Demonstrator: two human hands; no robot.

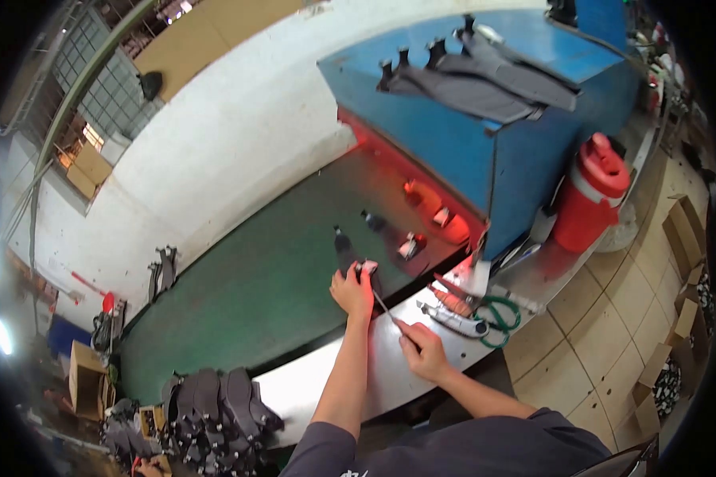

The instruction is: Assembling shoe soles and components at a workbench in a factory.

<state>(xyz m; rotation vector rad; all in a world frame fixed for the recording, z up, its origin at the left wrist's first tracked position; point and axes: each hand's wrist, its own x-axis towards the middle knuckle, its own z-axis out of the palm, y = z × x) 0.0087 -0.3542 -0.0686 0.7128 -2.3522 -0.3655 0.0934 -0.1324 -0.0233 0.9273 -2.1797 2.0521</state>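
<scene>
Right fingers (410, 332): we're gripping a slim tool (388, 311)
Left fingers (348, 282): we're holding a dark piece (344, 247)
Tip (376, 296): if slipping, might be jabbing us

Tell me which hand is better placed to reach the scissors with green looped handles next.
Probably the right hand, nearer those scissors, though it holds a thin rod-like tool. The left hand is farther, touching a long dark-grey piece on the green surface.

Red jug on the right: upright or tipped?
Upright: the red jug has its base down and lid uppermost, beside the blue box.
</scene>
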